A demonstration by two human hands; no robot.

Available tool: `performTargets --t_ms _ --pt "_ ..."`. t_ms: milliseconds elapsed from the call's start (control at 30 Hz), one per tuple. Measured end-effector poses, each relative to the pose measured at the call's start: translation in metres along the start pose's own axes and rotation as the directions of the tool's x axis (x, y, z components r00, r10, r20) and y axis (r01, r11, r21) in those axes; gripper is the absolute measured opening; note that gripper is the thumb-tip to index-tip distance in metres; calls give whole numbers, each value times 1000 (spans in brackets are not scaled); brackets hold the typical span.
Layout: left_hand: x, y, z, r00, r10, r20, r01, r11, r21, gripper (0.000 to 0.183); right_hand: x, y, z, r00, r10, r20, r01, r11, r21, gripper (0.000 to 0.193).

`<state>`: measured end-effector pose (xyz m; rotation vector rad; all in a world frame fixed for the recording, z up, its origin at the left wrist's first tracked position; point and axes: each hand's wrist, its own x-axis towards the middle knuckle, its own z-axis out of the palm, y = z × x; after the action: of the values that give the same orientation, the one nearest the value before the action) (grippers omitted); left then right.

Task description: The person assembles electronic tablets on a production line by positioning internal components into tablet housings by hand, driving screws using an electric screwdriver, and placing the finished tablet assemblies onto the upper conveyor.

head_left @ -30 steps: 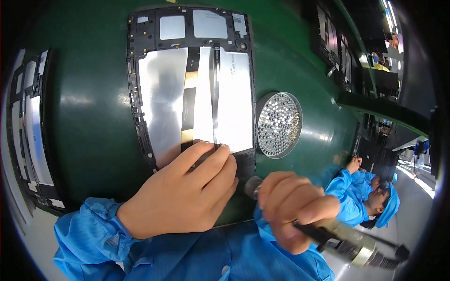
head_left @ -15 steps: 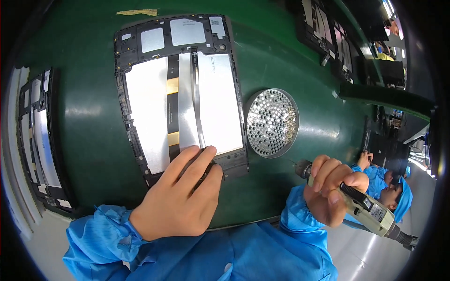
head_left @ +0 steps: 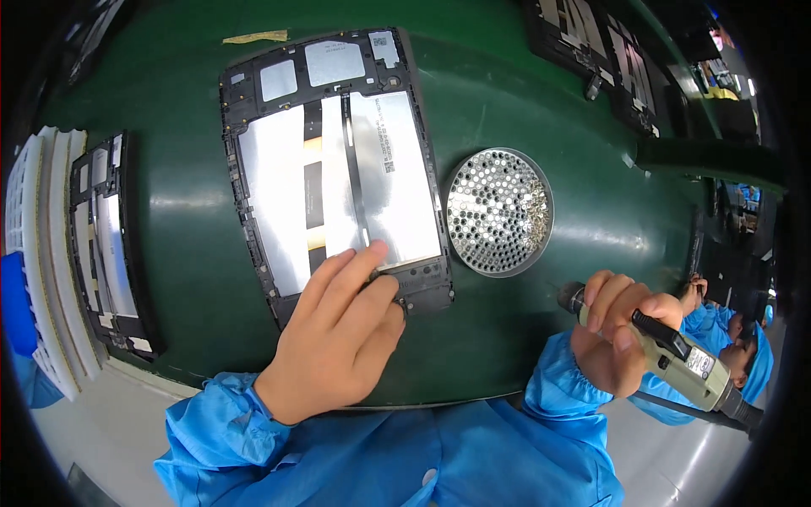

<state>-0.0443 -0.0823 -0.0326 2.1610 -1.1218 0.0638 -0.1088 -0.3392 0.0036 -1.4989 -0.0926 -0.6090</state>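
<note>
Here the left hand [head_left: 334, 338] lies flat, fingers spread, on the opened tablet frame [head_left: 334, 160]; the right hand [head_left: 612, 334] holds an electric screwdriver [head_left: 676, 359] in a closed grip beside the round screw dish [head_left: 498, 211].

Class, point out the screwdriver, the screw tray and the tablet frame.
screwdriver [head_left: 676, 355]: head view, on its green body.
screw tray [head_left: 499, 211]: head view, on its perforated middle.
tablet frame [head_left: 397, 190]: head view, on its silver panel.

A glossy dark green table [head_left: 541, 110] fills the view — pale grey floor [head_left: 101, 422] below its near edge, bright lights glaring far right.
</note>
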Motion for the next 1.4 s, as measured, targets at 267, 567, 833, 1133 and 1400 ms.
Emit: performTargets --t_ms 267,567,833,1133,1400 --pt "2 2 -19 994 -109 -1 102 929 354 13 7 1 -19 994 -35 -107 27 997 -73 42" --pt "115 -190 -72 915 -207 -346 340 857 388 29 7 10 -37 972 -28 -232 30 1000 5 49" --pt "173 -228 -91 964 -143 -224 244 809 534 38 5 14 -45 949 -37 -313 35 999 -13 52" --pt "282 -113 76 988 144 51 -153 953 261 66 8 20 -47 944 8 -331 -26 998 -50 50" --pt "303 -110 61 945 270 -185 -56 691 721 22 7 16 -49 926 13 -377 -64 990 -124 50"
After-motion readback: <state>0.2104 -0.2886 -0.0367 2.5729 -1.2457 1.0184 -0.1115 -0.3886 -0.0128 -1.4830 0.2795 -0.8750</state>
